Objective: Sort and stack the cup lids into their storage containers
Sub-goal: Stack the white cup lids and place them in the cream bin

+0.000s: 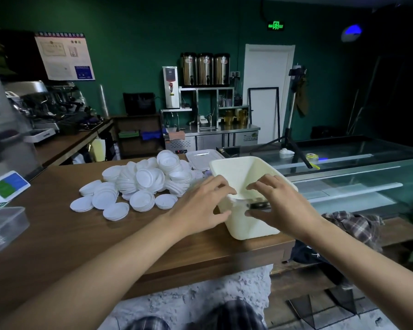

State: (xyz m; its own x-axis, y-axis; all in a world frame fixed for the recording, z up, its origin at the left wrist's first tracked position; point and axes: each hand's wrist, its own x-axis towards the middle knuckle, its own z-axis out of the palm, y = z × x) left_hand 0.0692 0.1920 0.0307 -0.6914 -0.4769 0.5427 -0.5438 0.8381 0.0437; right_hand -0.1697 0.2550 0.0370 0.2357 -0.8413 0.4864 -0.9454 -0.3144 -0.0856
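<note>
A cream plastic container (250, 225) stands at the right end of the wooden counter (81, 236). Left of it lies a loose pile of white cup lids (141, 184), some nested in short stacks. My left hand (200, 206) is at the container's near rim, fingers over the edge and thumb on the outer wall. My right hand (279, 206) holds a small stack of dark lids (259, 206) between thumb and fingers, just at that same near rim. What lies at the bottom of the container is hidden by my hands.
A clear flat container cover (202, 158) lies behind the pile. A clear plastic box (3, 225) sits at the counter's left edge beside a green-and-blue card (6, 185). A glass display case (355, 172) runs along the right, with a plaid cloth (353, 222) below it.
</note>
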